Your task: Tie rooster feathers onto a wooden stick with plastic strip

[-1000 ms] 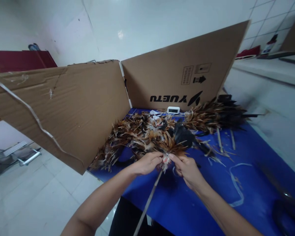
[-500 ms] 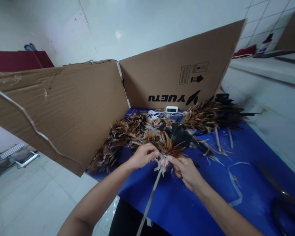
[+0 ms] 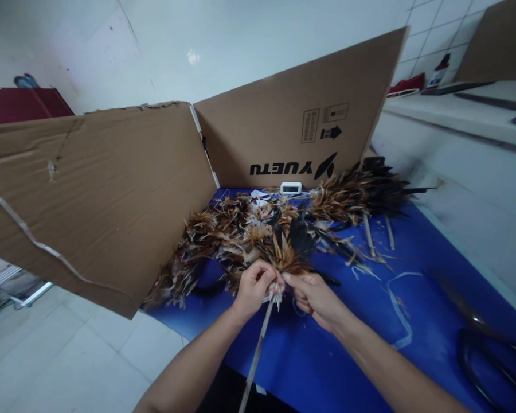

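A feather duster lies between my hands, its brown and black feathers (image 3: 279,246) fanning away from me. Its thin wooden stick (image 3: 257,358) slopes down toward my lap. Where feathers meet stick, pale quill ends (image 3: 276,295) with a bit of red bunch together. My left hand (image 3: 254,289) is closed on the left of this bunch, thumb and fingers pinched against it. From the right, my right hand (image 3: 312,295) pinches the same spot between thumb and forefinger, the other fingers curled. Any tie or strand in the fingertips is too small to make out.
Loose feathers (image 3: 215,229) are heaped across the blue tabletop (image 3: 348,350), with a larger feather bundle (image 3: 356,192) behind. Cardboard panels (image 3: 112,189) wall the left and back. A small white digital display (image 3: 291,187), a pale strip (image 3: 398,304) and black-handled scissors (image 3: 484,350) lie around.
My left fingers have closed in and wrapped round the quill bunch, covering more of it. My right hand keeps its pinch there. The whole view has shifted slightly.
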Available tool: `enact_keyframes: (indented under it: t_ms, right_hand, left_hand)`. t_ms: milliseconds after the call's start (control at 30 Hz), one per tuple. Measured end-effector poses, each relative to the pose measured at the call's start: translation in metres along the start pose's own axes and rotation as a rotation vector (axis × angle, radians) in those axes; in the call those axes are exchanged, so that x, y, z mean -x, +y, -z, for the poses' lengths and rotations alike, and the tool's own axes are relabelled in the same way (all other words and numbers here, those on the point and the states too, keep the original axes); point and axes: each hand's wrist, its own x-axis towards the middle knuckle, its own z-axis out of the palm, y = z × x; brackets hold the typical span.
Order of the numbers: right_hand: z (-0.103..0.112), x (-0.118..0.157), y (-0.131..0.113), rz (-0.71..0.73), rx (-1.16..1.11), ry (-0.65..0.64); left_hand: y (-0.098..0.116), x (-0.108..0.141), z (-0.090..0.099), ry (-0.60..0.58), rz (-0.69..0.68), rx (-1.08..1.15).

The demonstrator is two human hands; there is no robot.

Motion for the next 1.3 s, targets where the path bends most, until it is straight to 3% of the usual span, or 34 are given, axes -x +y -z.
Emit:
enact_keyframes:
  t_ms: [133, 267, 367, 500, 733, 933, 1033, 1133, 1300]
  right_hand:
    - [0.001, -0.003, 0.006, -0.049, 0.02, 0.018]
    - [0.0, -0.007, 0.012, -0.077, 0.059, 0.11]
    - [-0.002, -0.007, 0.014, -0.085, 0.096, 0.19]
    - [-0.001, -0.006, 0.015, -0.093, 0.21, 0.168]
    - [0.015, 0.004, 0.018, 0.177, 0.83, 0.151]
    - [0.014, 0.015, 0.018, 0.159, 1.035, 0.207]
    - [0.012, 0.018, 0.015, 0.156, 1.064, 0.208]
    - [0.01, 0.02, 0.011, 0.177, 1.092, 0.206]
    - [0.006, 0.023, 0.009, 0.198, 1.173, 0.227]
  left_hand:
    - [-0.005, 0.002, -0.002, 0.027, -0.148, -0.28]
    - [-0.015, 0.0, -0.001, 0.03, -0.216, -0.416]
    - [-0.026, -0.004, 0.001, -0.049, -0.316, -0.543]
    - [-0.035, -0.009, 0.007, -0.186, -0.395, -0.682]
    - [-0.04, -0.011, 0.012, -0.319, -0.297, -0.681]
    - [-0.043, -0.012, 0.011, -0.361, 0.0, -0.52]
    - [-0.044, -0.013, 0.013, -0.373, 0.059, -0.508]
    - [-0.045, -0.015, 0.017, -0.409, 0.013, -0.595]
    - [-0.05, -0.019, 0.022, -0.457, -0.219, -0.797]
